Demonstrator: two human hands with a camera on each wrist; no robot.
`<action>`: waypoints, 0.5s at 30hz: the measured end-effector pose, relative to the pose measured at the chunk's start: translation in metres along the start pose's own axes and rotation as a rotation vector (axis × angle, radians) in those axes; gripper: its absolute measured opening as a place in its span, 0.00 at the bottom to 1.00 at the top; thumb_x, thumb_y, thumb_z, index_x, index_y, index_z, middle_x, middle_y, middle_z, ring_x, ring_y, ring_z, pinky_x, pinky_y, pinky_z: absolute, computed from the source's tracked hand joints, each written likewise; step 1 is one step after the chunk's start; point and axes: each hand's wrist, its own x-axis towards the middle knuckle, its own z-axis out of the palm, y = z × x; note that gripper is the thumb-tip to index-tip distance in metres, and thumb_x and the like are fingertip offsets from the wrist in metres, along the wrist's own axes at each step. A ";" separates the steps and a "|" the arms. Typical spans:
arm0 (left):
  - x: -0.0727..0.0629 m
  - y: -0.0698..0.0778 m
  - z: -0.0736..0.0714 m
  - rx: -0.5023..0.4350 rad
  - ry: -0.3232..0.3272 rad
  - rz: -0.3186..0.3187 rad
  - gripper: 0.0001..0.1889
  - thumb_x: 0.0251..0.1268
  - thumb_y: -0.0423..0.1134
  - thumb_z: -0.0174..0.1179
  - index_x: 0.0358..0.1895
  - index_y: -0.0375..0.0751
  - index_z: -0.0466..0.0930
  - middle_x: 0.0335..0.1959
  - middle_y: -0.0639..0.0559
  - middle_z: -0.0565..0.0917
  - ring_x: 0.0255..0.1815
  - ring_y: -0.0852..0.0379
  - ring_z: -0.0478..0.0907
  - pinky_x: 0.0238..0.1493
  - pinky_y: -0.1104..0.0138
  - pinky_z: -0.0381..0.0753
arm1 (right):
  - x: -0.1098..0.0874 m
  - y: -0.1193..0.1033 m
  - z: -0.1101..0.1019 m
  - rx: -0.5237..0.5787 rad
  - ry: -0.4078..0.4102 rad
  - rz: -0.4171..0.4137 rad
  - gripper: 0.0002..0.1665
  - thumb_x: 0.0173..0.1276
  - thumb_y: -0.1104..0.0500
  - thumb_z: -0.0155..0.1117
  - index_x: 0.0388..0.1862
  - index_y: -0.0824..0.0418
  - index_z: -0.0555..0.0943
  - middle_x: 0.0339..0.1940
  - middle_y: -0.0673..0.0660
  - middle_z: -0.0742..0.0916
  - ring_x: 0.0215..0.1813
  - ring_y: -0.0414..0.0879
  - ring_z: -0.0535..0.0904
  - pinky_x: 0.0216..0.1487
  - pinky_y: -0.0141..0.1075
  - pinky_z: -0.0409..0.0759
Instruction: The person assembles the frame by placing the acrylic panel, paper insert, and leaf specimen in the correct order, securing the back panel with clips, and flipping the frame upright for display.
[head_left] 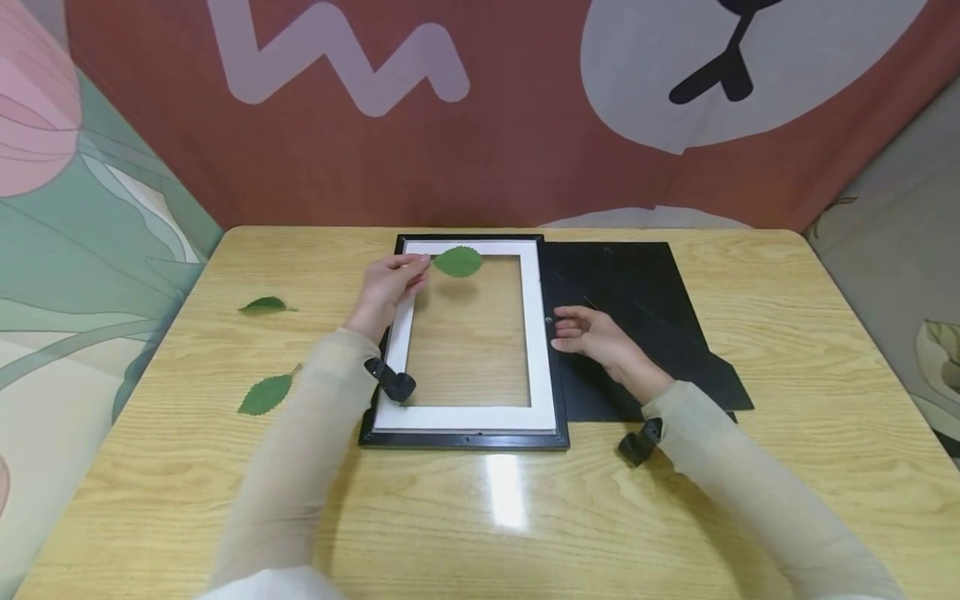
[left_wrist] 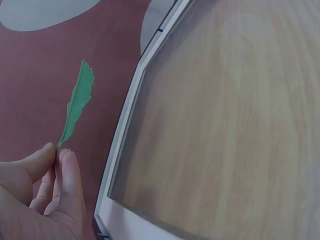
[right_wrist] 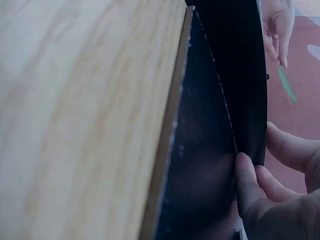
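Leaf (head_left: pixel 459 262), green with a toothed edge, is held in the air over the upper part of a picture frame (head_left: pixel 461 442). The left hand (head_left: pixel 388 287) pinches it by the stem between thumb and fingers; a shadow shows below it. The frame lies flat on the table (head_left: pixel 420 533), black at the rim, with a white mat (head_left: pixel 472 419) around an opening that shows wood grain. The right hand (head_left: pixel 603 337) is at the frame's right edge, fingers bent, thumb apart from them; whether it grips the rim cannot be told. Below this hand lies a black board (head_left: pixel 626 279), directly beside the frame. 2 further leaves, 1 upper (head_left: pixel 264 306) and 1 lower (head_left: pixel 266 394), lie apart on the table, left of the frame. Behind hangs a red-brown backdrop (head_left: pixel 510 167).
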 end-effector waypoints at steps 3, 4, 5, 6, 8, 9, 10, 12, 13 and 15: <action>0.003 -0.003 0.004 -0.010 -0.011 -0.001 0.15 0.64 0.35 0.61 0.52 0.34 0.76 0.31 0.54 0.81 0.27 0.68 0.79 0.36 0.79 0.83 | 0.000 0.000 0.000 0.000 0.001 0.002 0.36 0.67 0.66 0.60 0.72 0.67 0.60 0.65 0.70 0.72 0.66 0.59 0.70 0.70 0.48 0.70; 0.004 -0.004 0.005 -0.028 -0.019 -0.003 0.14 0.64 0.34 0.61 0.51 0.33 0.76 0.29 0.55 0.82 0.26 0.67 0.79 0.35 0.79 0.82 | 0.000 0.000 0.000 0.001 0.001 0.002 0.36 0.67 0.66 0.60 0.72 0.67 0.60 0.65 0.70 0.72 0.66 0.59 0.70 0.70 0.48 0.70; 0.005 -0.005 0.006 -0.038 -0.023 -0.007 0.13 0.64 0.34 0.60 0.50 0.34 0.76 0.28 0.55 0.82 0.26 0.67 0.79 0.33 0.79 0.82 | 0.000 0.000 0.000 0.000 0.000 0.000 0.36 0.67 0.66 0.60 0.72 0.67 0.60 0.65 0.70 0.72 0.66 0.59 0.70 0.70 0.48 0.70; 0.006 -0.006 0.006 -0.052 -0.027 -0.010 0.12 0.64 0.33 0.60 0.49 0.34 0.76 0.27 0.55 0.82 0.25 0.67 0.79 0.32 0.80 0.82 | 0.000 0.000 0.000 0.000 0.000 0.000 0.36 0.67 0.66 0.60 0.72 0.67 0.60 0.65 0.70 0.72 0.66 0.59 0.70 0.70 0.48 0.70; 0.007 -0.007 0.008 -0.076 -0.033 -0.020 0.11 0.64 0.32 0.60 0.48 0.34 0.76 0.26 0.55 0.82 0.24 0.67 0.79 0.30 0.80 0.82 | -0.001 0.000 0.000 0.002 -0.001 0.000 0.36 0.67 0.67 0.60 0.72 0.67 0.60 0.65 0.70 0.72 0.66 0.59 0.70 0.70 0.48 0.69; 0.009 -0.008 0.008 -0.088 -0.033 -0.025 0.12 0.64 0.32 0.60 0.49 0.33 0.76 0.25 0.55 0.82 0.24 0.67 0.79 0.30 0.80 0.82 | -0.001 0.000 0.000 0.001 -0.001 0.002 0.36 0.67 0.66 0.60 0.72 0.67 0.60 0.65 0.70 0.72 0.66 0.59 0.70 0.70 0.48 0.69; 0.010 -0.009 0.009 -0.098 -0.030 -0.030 0.13 0.64 0.31 0.60 0.50 0.32 0.75 0.25 0.55 0.82 0.23 0.67 0.79 0.30 0.80 0.82 | -0.001 0.000 0.000 -0.001 0.000 0.004 0.36 0.67 0.66 0.60 0.72 0.67 0.60 0.65 0.70 0.72 0.66 0.59 0.70 0.70 0.49 0.70; 0.011 -0.010 0.010 -0.097 -0.023 -0.038 0.16 0.64 0.31 0.60 0.54 0.30 0.75 0.27 0.54 0.81 0.24 0.67 0.79 0.30 0.80 0.82 | -0.001 0.000 0.000 -0.001 -0.001 0.006 0.36 0.67 0.66 0.60 0.72 0.66 0.60 0.65 0.70 0.72 0.66 0.59 0.70 0.70 0.49 0.70; 0.012 -0.011 0.010 -0.093 -0.018 -0.041 0.18 0.64 0.31 0.60 0.56 0.29 0.74 0.27 0.54 0.81 0.24 0.66 0.79 0.31 0.80 0.82 | -0.001 0.000 0.000 0.001 -0.002 0.006 0.36 0.67 0.66 0.60 0.72 0.66 0.60 0.65 0.70 0.72 0.66 0.59 0.70 0.70 0.49 0.69; 0.014 -0.013 0.010 -0.079 -0.013 -0.043 0.20 0.64 0.31 0.60 0.59 0.28 0.73 0.29 0.53 0.81 0.25 0.66 0.79 0.32 0.80 0.82 | -0.001 -0.001 0.000 0.001 -0.002 0.005 0.36 0.67 0.66 0.60 0.72 0.67 0.60 0.65 0.70 0.72 0.66 0.59 0.70 0.70 0.49 0.70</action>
